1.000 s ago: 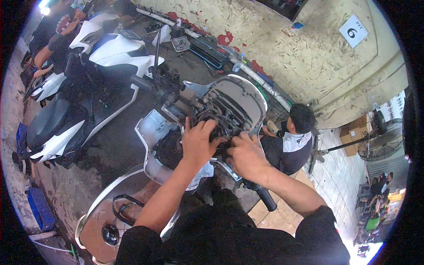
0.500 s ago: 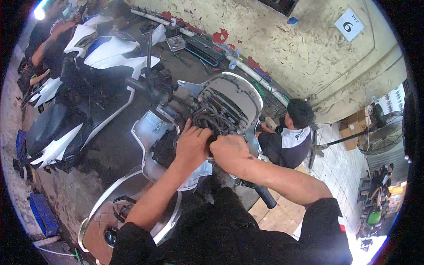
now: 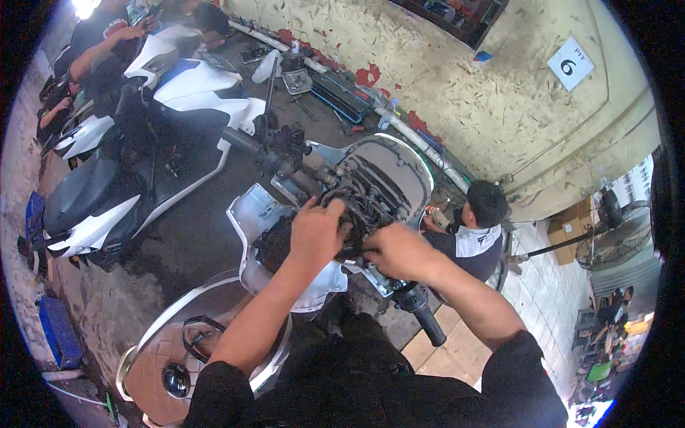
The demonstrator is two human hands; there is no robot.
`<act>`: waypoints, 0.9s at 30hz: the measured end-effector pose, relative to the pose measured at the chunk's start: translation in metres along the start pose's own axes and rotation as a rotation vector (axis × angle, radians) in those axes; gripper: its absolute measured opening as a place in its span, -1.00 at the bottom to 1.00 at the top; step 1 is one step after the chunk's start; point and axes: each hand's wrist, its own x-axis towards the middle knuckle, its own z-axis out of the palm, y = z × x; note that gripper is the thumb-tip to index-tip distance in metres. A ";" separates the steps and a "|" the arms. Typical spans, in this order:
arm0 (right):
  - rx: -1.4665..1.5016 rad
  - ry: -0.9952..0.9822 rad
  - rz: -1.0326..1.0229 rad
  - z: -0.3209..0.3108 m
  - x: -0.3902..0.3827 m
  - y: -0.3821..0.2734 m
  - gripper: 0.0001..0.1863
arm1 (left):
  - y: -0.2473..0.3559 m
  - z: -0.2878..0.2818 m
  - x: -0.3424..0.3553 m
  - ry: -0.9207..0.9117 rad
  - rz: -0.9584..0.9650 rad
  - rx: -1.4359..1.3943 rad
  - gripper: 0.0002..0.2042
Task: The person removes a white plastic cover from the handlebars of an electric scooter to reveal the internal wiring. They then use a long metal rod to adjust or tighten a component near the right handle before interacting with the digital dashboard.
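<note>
The person's left hand [image 3: 316, 232] is curled over the dark cables [image 3: 357, 192], bunched just behind the front cowl [image 3: 389, 160]. Right hand [image 3: 401, 252] has bent fingers [image 3: 378, 243] beside them, near the black handlebar grip [image 3: 432, 328] (can't tell if either's gripping anything, tbh).

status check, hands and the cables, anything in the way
Left hand at the dark cables, right hand close by, both holds unclear. Cables exposed, bunched, partly covered by hands. Co-worker seated beyond right hand.
</note>
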 end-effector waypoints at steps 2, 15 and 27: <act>0.125 0.103 0.030 -0.016 -0.021 0.010 -0.80 | -0.003 -0.005 0.004 0.184 -0.024 -0.084 -0.53; -0.097 0.365 0.045 0.015 -0.004 0.001 -0.54 | -0.004 0.012 0.004 0.062 0.059 0.092 -0.92; -0.190 0.184 0.067 0.023 -0.001 0.000 -0.72 | 0.017 -0.012 0.007 -0.159 0.006 0.035 -0.58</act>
